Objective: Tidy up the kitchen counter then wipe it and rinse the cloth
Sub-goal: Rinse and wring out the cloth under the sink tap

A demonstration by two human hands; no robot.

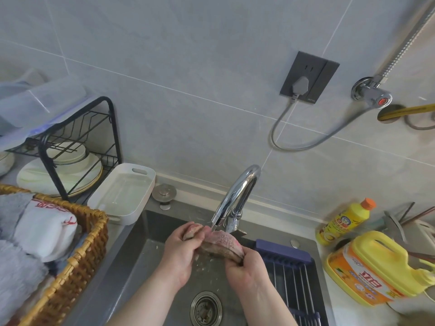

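Note:
A wet pinkish-brown cloth [217, 243] is stretched between both hands over the steel sink [131, 262]. My left hand [182, 252] grips its left end and my right hand [247, 269] grips its right end. The chrome faucet [237, 198] curves down with its spout just above the cloth, and water runs onto it. The sink drain [206, 309] lies below the hands.
A wicker basket [77, 262] of towels stands at the left, with a black dish rack [70, 147] and a white tray [122, 191] behind it. A blue drying rack [292, 274] spans the sink's right side. Yellow detergent bottles [376, 267] stand at the right.

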